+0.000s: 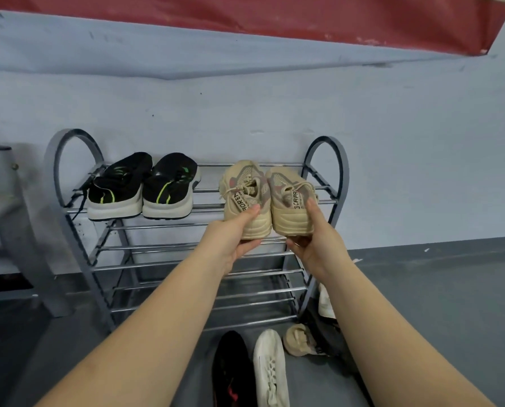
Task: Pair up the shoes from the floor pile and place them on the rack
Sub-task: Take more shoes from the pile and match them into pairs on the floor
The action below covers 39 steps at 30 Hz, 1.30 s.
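My left hand (239,230) is wrapped around the heel of one beige sneaker (245,195), thumb on top by the printed strap, fingers under the sole; my right hand (310,233) holds the heel of its mate (289,198) the same way. Both shoes sit at centre frame, side by side and touching, toes pointing to the wall over the right half of the top shelf of the rack (51,160). Whether the soles already rest on the bars I cannot tell.

To finish this well, I would lower both together so each sole spans at least two bars, push the toes toward the back rail, keep the heels level with the black pair (142,186) at the left of the shelf, then let go.

The beige uppers look like soft knit mesh with pinkish patches, loose laces and thick ridged foam soles. The rack is shiny chrome tubing between grey arched side frames; the bars look smooth, so a shoe could slip between them. At lower centre a black shoe (230,374), a white shoe (270,368) and another beige one (299,339) wait on the grey floor.
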Available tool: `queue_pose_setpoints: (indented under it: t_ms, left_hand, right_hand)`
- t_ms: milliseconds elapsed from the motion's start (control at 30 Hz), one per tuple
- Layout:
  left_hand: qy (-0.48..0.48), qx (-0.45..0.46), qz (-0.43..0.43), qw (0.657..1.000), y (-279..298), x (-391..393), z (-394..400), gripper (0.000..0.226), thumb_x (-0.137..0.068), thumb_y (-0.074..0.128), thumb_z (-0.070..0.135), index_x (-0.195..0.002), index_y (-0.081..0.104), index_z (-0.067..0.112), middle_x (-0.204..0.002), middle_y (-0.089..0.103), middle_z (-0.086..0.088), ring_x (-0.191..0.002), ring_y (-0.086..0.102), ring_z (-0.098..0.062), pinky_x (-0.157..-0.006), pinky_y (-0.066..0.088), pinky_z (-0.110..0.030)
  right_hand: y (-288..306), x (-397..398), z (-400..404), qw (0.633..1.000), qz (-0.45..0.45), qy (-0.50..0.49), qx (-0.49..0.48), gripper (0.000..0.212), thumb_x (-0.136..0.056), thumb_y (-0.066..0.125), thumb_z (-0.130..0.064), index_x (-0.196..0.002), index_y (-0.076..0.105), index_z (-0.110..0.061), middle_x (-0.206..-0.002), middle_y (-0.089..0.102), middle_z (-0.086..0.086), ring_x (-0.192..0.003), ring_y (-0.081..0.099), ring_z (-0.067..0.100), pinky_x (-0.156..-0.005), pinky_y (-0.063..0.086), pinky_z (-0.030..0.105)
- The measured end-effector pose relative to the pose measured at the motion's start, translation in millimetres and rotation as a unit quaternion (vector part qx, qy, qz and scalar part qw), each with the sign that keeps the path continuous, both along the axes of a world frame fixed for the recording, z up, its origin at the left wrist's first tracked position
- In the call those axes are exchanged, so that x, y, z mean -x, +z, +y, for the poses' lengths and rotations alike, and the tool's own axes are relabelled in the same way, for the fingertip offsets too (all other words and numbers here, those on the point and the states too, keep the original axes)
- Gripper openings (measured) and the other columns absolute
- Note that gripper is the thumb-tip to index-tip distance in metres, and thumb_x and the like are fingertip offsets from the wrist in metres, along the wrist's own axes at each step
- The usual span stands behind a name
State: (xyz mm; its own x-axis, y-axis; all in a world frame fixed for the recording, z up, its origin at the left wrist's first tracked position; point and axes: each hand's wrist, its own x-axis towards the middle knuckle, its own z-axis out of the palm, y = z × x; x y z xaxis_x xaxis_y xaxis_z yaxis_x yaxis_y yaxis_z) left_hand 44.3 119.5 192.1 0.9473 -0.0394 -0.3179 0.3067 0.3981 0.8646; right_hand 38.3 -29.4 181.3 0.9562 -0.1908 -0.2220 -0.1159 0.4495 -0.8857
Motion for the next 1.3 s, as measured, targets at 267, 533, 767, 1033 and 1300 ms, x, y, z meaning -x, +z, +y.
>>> queue_pose_setpoints:
  t_ms: [267,533,767,1033,1300]
  left_hand:
    - [0.021,-0.015,0.027,0.999,-14.4,-47.0,-11.3,0.056,-0.075,0.077,0.033,-0.12,0.057,0.006,-0.112,0.066,-0.009,-0.091,0.065,-0.018,-0.062,0.059,-0.023]
    - [0.016,-0.273,0.021,0.962,-7.8,-59.2,1.3,0.092,-0.062,0.066,0.073,-0.122,0.05,0.005,-0.109,0.061,-0.008,-0.081,0.067,-0.021,-0.065,0.059,-0.032]
    - [0.084,-0.614,-0.179,0.764,-21.7,-47.7,5.7,0.079,-0.071,0.06,0.069,-0.13,0.045,0.019,-0.133,0.05,-0.003,-0.126,0.04,-0.026,-0.102,0.032,-0.039]
    - [0.034,-0.66,-0.147,0.736,-16.1,-71.0,2.7,0.068,-0.079,0.052,0.068,-0.129,0.046,0.022,-0.129,0.056,-0.006,-0.126,0.038,-0.028,-0.099,0.03,-0.038]
    - [0.03,-0.674,-0.135,0.725,-17.0,-90.3,-2.2,0.067,-0.081,0.049,0.068,-0.13,0.045,0.023,-0.131,0.056,-0.005,-0.127,0.04,-0.029,-0.099,0.031,-0.039]
  right_hand:
    - [-11.9,-50.7,-11.0,1.0,0.003,0.03,-0.004,0.039,-0.091,0.055,-0.046,-0.109,0.063,-0.012,-0.087,0.069,0.003,-0.073,0.064,0.014,-0.054,0.053,0.024]
    - [0.4,-68.0,-12.0,0.99,0.024,0.018,0.138,0.057,-0.089,0.049,-0.059,-0.116,0.058,-0.01,-0.099,0.066,0.007,-0.078,0.065,0.02,-0.061,0.056,0.03]
    - [-16.3,-59.1,-26.0,0.841,-0.043,-0.004,0.539,0.071,-0.079,0.056,-0.063,-0.14,0.04,-0.03,-0.135,0.044,0.008,-0.128,0.04,0.028,-0.107,0.035,0.042]
    - [-11.3,-79.2,-23.2,0.803,-0.037,0.007,0.595,0.063,-0.081,0.056,-0.061,-0.133,0.044,-0.029,-0.121,0.061,0.002,-0.128,0.035,0.026,-0.1,0.04,0.041]
    - [-16.0,-106.7,-25.1,0.82,-0.027,0.013,0.572,0.079,-0.072,0.055,-0.07,-0.137,0.04,-0.03,-0.122,0.062,0.002,-0.126,0.04,0.026,-0.102,0.042,0.045]
